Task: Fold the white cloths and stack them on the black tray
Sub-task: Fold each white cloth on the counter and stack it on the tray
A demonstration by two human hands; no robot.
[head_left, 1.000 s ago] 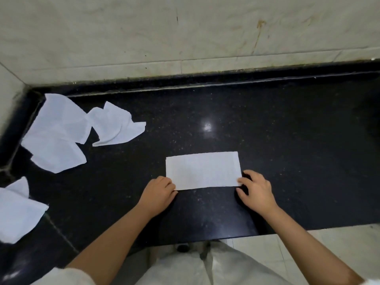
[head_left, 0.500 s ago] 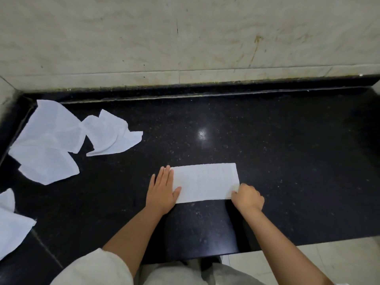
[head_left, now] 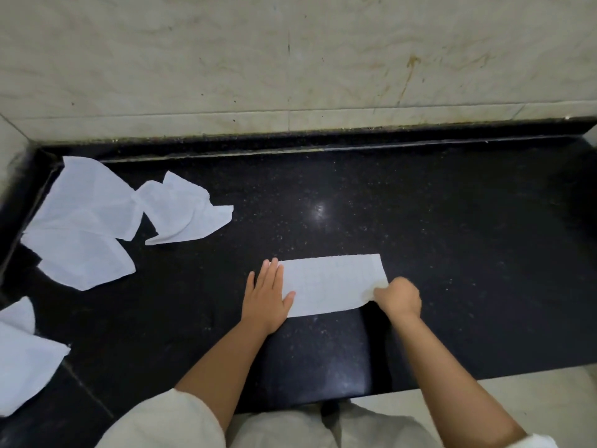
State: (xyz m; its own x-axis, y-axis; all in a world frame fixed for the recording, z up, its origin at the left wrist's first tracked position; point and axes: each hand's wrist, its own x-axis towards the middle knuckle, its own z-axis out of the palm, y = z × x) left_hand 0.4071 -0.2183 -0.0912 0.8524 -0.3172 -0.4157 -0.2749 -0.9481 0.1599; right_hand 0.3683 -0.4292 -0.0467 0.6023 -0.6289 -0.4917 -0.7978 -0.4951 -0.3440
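Note:
A white cloth folded into a long rectangle [head_left: 329, 284] lies on the black counter near its front edge. My left hand [head_left: 266, 294] rests flat, fingers spread, on the cloth's left end. My right hand [head_left: 399, 297] is closed on the cloth's near right corner, which is lifted slightly off the counter. No black tray is in view.
Two crumpled white cloths [head_left: 80, 221] [head_left: 184, 211] lie at the back left of the black counter [head_left: 452, 237]. Another loose cloth [head_left: 22, 357] lies at the left edge. A tiled wall [head_left: 290, 59] stands behind; the counter's front edge is just below my hands.
My left hand went from curled beside the cloth to flat on its left end. My right hand closed on the right corner and has begun lifting it.

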